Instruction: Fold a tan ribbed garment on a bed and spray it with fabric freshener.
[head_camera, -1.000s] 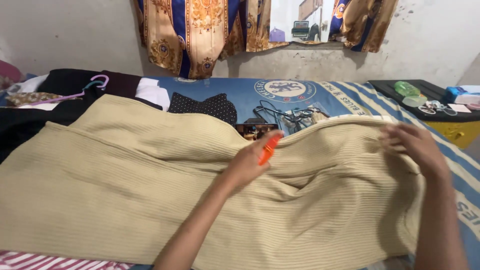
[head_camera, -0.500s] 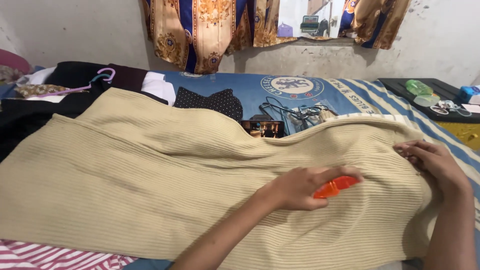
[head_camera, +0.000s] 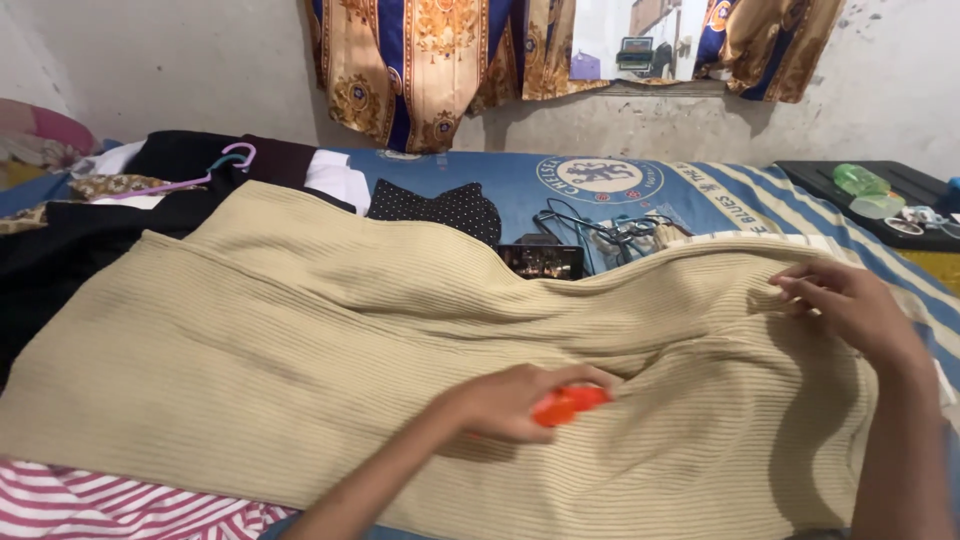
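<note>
A large beige ribbed knit garment (head_camera: 330, 340) lies spread over the bed. My left hand (head_camera: 510, 402) rests on its lower middle and is closed around a small orange object (head_camera: 568, 404), pressed against the fabric. Over at the garment's right end, my right hand (head_camera: 850, 308) pinches the fabric near its striped hem. What kind of object the orange thing is cannot be made out.
A blue bedsheet with a round crest (head_camera: 600, 180) lies behind the garment, with a phone (head_camera: 541, 261), tangled cables (head_camera: 610, 228), a black dotted cloth (head_camera: 440, 208), dark clothes and a hanger (head_camera: 215, 170). A red-striped cloth (head_camera: 110, 505) sits at the front left, a black case (head_camera: 880, 195) at right.
My left hand with the orange object has slid down and toward me across the garment, from near the top fold to the lower middle. The right hand stays on the right end.
</note>
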